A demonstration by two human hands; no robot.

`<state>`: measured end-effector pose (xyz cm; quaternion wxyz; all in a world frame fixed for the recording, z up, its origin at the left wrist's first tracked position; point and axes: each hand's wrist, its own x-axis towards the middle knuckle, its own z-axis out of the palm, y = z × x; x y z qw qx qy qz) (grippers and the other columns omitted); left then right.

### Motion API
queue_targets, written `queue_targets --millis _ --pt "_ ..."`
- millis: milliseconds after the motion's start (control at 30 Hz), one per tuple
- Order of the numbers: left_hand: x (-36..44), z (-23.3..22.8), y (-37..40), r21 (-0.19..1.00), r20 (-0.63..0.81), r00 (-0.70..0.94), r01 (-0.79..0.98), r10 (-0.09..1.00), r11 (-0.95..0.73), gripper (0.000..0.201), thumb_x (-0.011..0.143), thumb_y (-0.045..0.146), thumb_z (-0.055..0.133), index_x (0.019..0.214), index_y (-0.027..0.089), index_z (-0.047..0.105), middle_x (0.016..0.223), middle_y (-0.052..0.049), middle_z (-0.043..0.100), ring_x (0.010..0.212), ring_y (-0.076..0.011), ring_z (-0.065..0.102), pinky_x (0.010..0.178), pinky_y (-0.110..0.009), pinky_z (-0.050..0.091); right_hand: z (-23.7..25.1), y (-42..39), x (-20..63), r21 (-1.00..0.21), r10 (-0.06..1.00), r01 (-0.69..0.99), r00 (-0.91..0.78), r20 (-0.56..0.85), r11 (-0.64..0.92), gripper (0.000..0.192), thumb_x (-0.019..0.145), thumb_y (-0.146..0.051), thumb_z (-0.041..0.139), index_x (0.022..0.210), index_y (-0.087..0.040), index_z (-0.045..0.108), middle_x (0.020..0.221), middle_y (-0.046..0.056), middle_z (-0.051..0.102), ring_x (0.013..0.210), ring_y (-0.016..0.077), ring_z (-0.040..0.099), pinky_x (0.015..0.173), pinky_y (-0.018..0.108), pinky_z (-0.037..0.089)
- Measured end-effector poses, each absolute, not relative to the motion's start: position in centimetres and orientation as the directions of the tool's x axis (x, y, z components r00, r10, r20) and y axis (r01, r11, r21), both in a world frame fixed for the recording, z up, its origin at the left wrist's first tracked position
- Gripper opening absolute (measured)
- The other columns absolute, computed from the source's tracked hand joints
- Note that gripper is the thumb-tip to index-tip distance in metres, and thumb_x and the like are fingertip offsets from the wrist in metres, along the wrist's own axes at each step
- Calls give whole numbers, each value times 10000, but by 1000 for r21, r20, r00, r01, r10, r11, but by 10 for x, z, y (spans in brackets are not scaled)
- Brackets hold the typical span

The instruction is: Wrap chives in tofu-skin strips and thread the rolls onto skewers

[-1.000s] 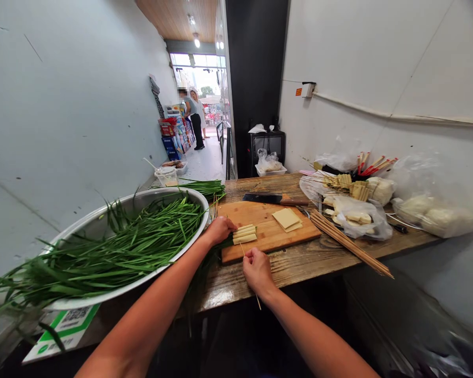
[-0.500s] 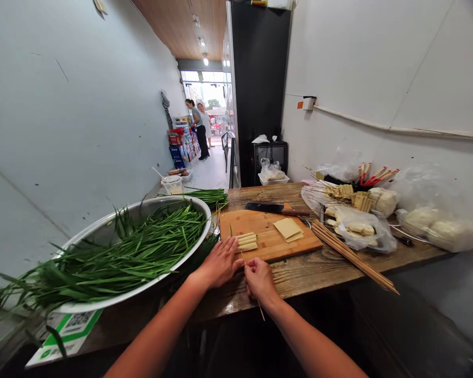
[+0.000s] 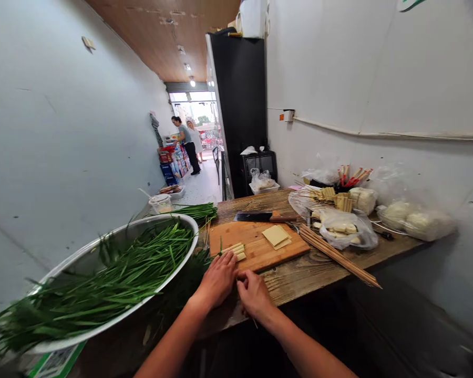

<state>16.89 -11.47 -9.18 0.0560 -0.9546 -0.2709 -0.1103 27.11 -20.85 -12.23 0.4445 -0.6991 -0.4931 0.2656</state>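
Note:
My left hand (image 3: 219, 278) lies flat with fingers stretched over several pale yellow rolls (image 3: 237, 249), side by side on the wooden cutting board (image 3: 260, 261). Green blades poke from their far side. Close beside it, my right hand (image 3: 255, 295) pinches a thin bamboo skewer (image 3: 255, 324), whose tail shows below the palm. The skewer's front end is hidden between the hands, so whether it enters the rolls cannot be seen. Square pale yellow sheets (image 3: 276, 236) are stacked on the board's right part. A cleaver (image 3: 256, 216) rests along its far edge.
A big metal basin (image 3: 196, 239) heaped with long green leaves (image 3: 142, 281) stands left. Loose bamboo skewers (image 3: 339, 255) lie right of the board, near bagged pale pieces (image 3: 341, 228) and finished-looking skewered bundles (image 3: 342, 202). Two people (image 3: 187, 144) stand far off by the doorway.
The camera view has tilted up and turned right, shifting the scene. My right hand has come closer to the left, and less of the skewer shows. My left hand stays over the rolls.

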Motion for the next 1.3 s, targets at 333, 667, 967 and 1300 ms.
queue_targets --millis 333,667,967,1300 --pt "188 -98 -68 55 526 724 494 446 -867 376 870 396 371 1065 204 628 1176 -78 602 1139 -247 516 996 -457 370 -104 -299 444 -388 625 841 541 563 -378 258 856 -162 393 902 -166 646 868 81 625 826 179 554 759 278 411" --pt "190 -100 -75 244 541 643 496 542 -833 388 867 427 378 1018 197 650 1079 -65 656 1009 -208 601 975 -417 399 -104 -352 543 -124 727 723 686 23 -679 306 846 -294 392 788 -212 680 811 69 687 755 199 617 582 260 355" --pt "243 -60 -169 176 409 788 426 460 -887 299 883 243 364 837 185 654 845 -49 678 797 -160 621 742 -282 492 -138 -364 566 -361 790 776 595 149 -517 269 780 -290 422 835 -211 673 851 41 698 780 199 621 671 268 397" --pt "415 -88 -248 -84 166 986 -10 -24 -996 243 845 214 397 864 101 611 850 -103 629 824 -219 580 720 -340 454 -153 -362 580 -294 863 862 473 177 -412 285 789 -328 405 719 -210 655 793 80 687 705 211 627 632 289 413"
